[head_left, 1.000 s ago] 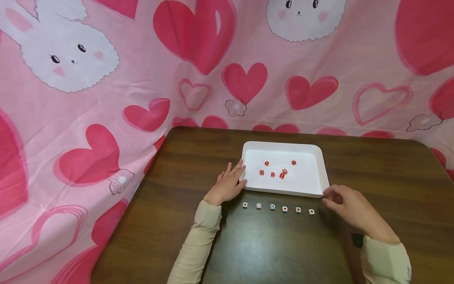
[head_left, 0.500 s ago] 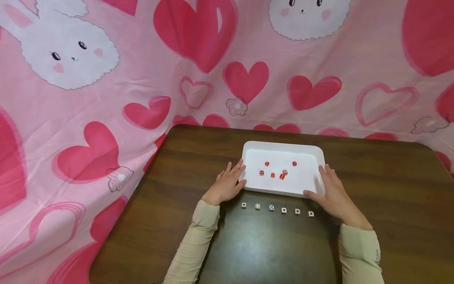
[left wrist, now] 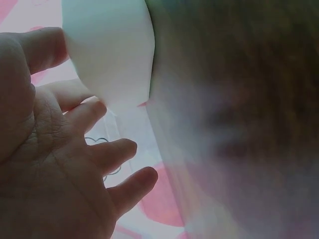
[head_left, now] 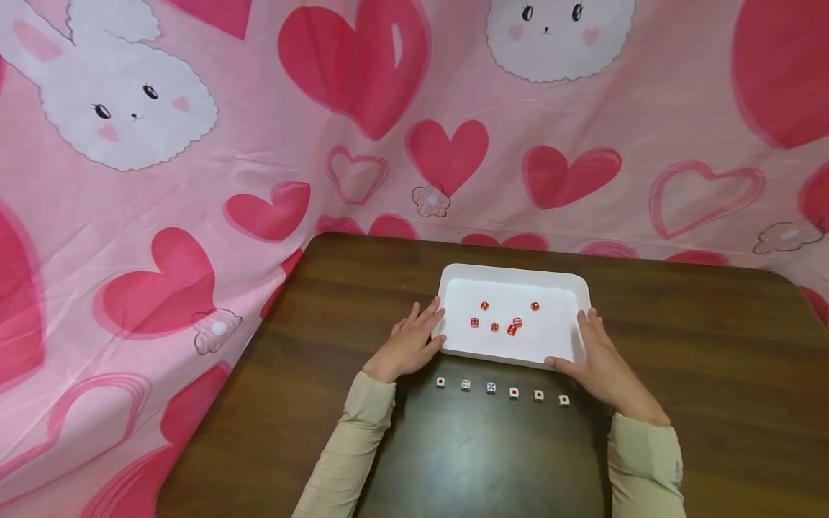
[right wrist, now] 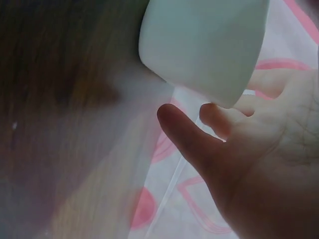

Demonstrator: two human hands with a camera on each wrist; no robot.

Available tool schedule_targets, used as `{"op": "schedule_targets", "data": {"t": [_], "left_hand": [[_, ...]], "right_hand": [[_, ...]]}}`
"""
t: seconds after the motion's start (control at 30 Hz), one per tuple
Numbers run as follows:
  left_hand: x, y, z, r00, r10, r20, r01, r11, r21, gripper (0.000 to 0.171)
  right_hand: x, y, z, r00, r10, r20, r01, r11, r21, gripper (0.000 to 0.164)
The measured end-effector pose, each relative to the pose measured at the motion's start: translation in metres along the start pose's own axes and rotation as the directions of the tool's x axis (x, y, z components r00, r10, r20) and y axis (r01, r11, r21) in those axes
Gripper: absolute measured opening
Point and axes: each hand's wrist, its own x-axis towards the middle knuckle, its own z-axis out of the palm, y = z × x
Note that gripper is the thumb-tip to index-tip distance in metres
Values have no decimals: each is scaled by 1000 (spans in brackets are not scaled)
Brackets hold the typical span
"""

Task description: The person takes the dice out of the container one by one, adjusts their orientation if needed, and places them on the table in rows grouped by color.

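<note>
A shallow white rectangular tray point(head_left: 550, 345) stands on the table with several red dice point(head_left: 475, 323) scattered inside, two of them close together. My left hand point(head_left: 404, 345) lies against its left end, fingers spread along the outer wall and thumb near the front corner. At the opposite end, my right hand point(head_left: 609, 367) has its fingers at the right wall and its thumb by the front edge. Both wrist views show the tray's outer wall point(left wrist: 112, 50) beside extended fingers. In front of the tray, several white dice point(head_left: 491, 388) form a row.
The dark wooden table point(head_left: 350, 302) has rounded far corners. Behind and left of it hangs a pink cloth point(head_left: 363, 65) printed with hearts and rabbits. Beige sleeves point(head_left: 350, 446) cover both forearms.
My right hand has shifted from pinching near the tray's front right corner to lying along its right end, fingers extended. The left hand has stayed at the left end.
</note>
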Motion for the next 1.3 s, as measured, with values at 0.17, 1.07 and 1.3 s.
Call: {"op": "schedule_targets", "data": {"t": [0.17, 1.07, 1.3], "left_hand": [[3, 4, -7, 998, 45, -44, -43, 998, 43, 56], [53, 36, 4, 981, 131, -145, -114, 987, 116, 24], [57, 39, 9, 986, 96, -138, -69, 980, 188, 23]], "right_hand": [[0, 0, 0, 999, 24, 22, -24, 1000, 11, 110], [0, -2, -1, 997, 60, 43, -61, 998, 25, 107], [-1, 0, -2, 998, 61, 36, -61, 998, 19, 107]]}}
